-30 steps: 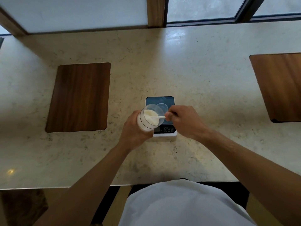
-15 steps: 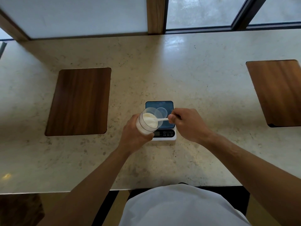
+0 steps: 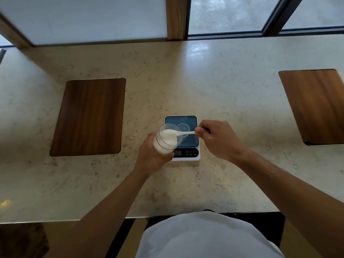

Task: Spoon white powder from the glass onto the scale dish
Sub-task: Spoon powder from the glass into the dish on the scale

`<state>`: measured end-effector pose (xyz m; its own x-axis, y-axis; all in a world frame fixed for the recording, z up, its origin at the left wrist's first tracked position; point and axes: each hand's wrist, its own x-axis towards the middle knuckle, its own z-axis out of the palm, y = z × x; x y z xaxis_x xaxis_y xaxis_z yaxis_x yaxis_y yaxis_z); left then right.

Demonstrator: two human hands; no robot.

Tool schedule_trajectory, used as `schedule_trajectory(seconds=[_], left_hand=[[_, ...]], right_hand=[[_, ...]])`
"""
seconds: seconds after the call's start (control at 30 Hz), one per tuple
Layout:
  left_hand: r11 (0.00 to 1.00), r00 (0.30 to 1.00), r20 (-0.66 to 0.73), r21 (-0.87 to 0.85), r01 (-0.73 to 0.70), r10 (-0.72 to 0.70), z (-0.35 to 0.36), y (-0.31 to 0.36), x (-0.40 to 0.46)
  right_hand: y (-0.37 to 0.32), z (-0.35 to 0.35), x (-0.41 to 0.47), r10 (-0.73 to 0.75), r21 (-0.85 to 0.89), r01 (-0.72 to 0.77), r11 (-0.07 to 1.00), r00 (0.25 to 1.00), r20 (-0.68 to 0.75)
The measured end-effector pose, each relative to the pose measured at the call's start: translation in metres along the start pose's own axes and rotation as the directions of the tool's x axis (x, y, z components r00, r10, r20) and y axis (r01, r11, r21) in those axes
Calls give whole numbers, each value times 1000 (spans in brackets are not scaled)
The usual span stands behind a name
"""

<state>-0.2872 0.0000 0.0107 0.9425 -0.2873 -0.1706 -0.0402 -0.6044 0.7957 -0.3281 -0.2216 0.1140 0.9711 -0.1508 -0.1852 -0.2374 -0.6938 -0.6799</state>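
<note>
My left hand (image 3: 151,155) grips a clear glass (image 3: 166,141) of white powder, tilted toward the right, just left of and above the scale. My right hand (image 3: 214,139) pinches the handle of a white plastic spoon (image 3: 183,133); its bowl is inside the glass mouth, heaped with powder. The small digital scale (image 3: 188,154) sits on the counter with a blue top plate. A small clear round dish (image 3: 183,127) rests on that plate, just behind the spoon.
The marble counter (image 3: 186,81) holds two dark wooden inlays, one at the left (image 3: 89,116) and one at the far right (image 3: 316,105). Windows run along the back edge. The counter's near edge is just in front of my torso.
The spoon bowl has lifted a little in the glass mouth and now carries a heap of powder. Both hands stay almost in place beside the scale.
</note>
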Motion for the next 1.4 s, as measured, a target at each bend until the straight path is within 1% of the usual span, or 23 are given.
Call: schedule_trajectory(seconds=[0.1, 0.43, 0.6, 0.77, 0.9, 1.03, 1.13, 1.4], left_hand=[[1000, 1000, -5, 10, 4, -4, 1, -1, 1], [993, 994, -25, -41, 107, -109, 0, -5, 1], [994, 994, -38, -45, 97, -99, -1, -12, -2], [996, 995, -56, -35, 85, -87, -1, -20, -4], [993, 991, -71, -48, 106, -110, -3, -22, -5], [991, 988, -89, -62, 120, -125, -5, -22, -5], [992, 989, -81, -53, 116, -120, -5, -24, -6], [997, 995, -58, -21, 80, -81, -3, -33, -4]], right_hand=[[0, -3, 2, -9, 6, 10, 1000, 1000, -12], [2, -11, 10, 9, 19, -8, 1000, 998, -55], [14, -13, 13, 19, 22, -17, 1000, 996, -88], [31, -9, 15, 73, 5, -72, 997, 992, -105], [44, 0, 16, 104, 18, -103, 995, 991, -81], [55, 13, 17, 165, 22, -164, 986, 985, -52], [61, 22, 19, 207, 26, -206, 978, 978, -33], [71, 32, 27, 285, 35, -284, 958, 958, -39]])
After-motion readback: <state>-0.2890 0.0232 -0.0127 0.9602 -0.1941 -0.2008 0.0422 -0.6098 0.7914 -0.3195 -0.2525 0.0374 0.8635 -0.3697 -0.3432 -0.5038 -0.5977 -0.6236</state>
